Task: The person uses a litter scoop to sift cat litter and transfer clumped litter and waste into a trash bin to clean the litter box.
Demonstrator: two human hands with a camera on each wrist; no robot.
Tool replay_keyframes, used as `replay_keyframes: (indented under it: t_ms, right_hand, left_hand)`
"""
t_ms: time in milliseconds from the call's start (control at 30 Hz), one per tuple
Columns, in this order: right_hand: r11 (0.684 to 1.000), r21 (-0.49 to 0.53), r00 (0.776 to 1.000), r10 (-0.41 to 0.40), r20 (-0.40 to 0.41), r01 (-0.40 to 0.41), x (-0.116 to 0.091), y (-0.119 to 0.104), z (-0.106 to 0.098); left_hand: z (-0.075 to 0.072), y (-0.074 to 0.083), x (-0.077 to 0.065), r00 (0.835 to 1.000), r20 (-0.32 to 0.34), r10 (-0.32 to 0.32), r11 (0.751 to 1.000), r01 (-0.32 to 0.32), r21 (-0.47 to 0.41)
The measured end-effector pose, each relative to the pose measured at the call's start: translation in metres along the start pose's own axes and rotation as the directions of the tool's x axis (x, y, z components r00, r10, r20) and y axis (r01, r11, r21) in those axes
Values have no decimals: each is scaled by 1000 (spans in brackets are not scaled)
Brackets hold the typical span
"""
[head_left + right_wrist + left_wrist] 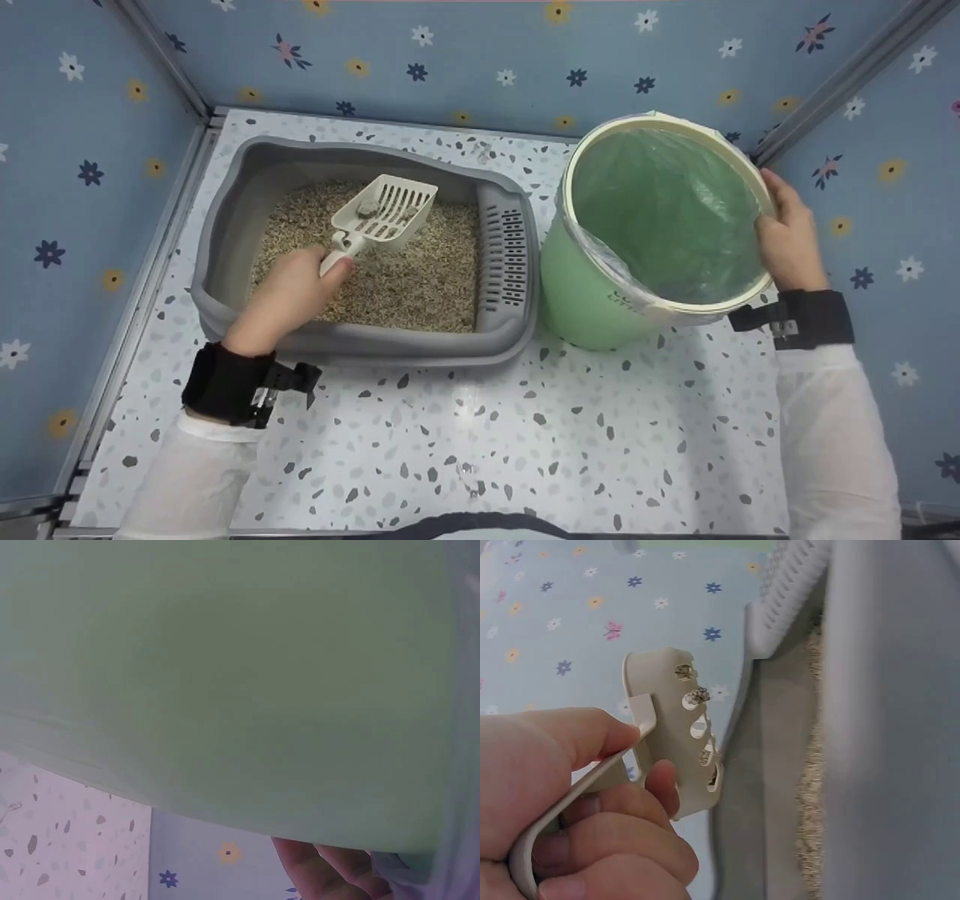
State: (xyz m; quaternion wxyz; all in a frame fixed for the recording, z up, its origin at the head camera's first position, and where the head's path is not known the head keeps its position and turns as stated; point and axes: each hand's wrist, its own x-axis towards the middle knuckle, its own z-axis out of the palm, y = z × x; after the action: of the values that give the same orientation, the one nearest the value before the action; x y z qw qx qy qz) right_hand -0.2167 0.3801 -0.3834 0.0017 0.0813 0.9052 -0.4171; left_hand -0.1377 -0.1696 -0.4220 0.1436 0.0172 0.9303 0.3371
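My left hand grips the handle of a white slotted litter scoop, held over the grey litter box. A few greyish clumps lie in the scoop, and in the left wrist view bits show through its slots. Brown granular litter covers the floor of the box. To the right stands a light green bin with a clear plastic liner folded over its cream rim. My right hand holds that rim at its right side, thumb on the inner edge.
The box and bin stand side by side on a white speckled tabletop. Blue floral panels with metal frame bars close in the back and both sides. A slotted step forms the box's right end.
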Motion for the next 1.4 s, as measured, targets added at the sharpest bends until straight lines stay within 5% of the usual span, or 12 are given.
replay_keyframes:
  t_ms: [267,533,733,900,1033,1167,1300,1367,1400]
  right_hand:
    - [1000,-2,1000,4,2,-4,0,0,-1]
    - [1000,1,1000,8,-1,-8,1,0,-2]
    - [1000,0,1000,16,6,-16,0,-1,-2]
    - [1000,2,1000,14,7,-14,0,0,-1]
    - [1000,0,1000,-7,-4,7,1,1,0]
    - [1000,-4,1000,-19,-7,19,1,2,1]
    - [1000,1,1000,-4,-2,4,1,1,0]
    - [1000,5,1000,7,1,-7,1,1,-1]
    - [1000,6,1000,13,3,-13,1,0,-1]
  left_hand:
    - [-28,34,1,999,-49,17,999,-15,42]
    - [-38,94,11,995,-38,91,990,-86,111]
    - [-37,153,22,989,16,149,976,-149,156]
    - [-22,193,34,971,38,237,929,-237,285]
    - [1,213,39,938,-8,347,837,-305,455]
    - [28,221,41,867,-70,493,690,-341,638]
    - [46,219,45,745,-41,666,491,-396,776]
    - [51,214,46,649,5,761,350,-416,840]
    - [53,212,47,588,22,809,278,-415,866]
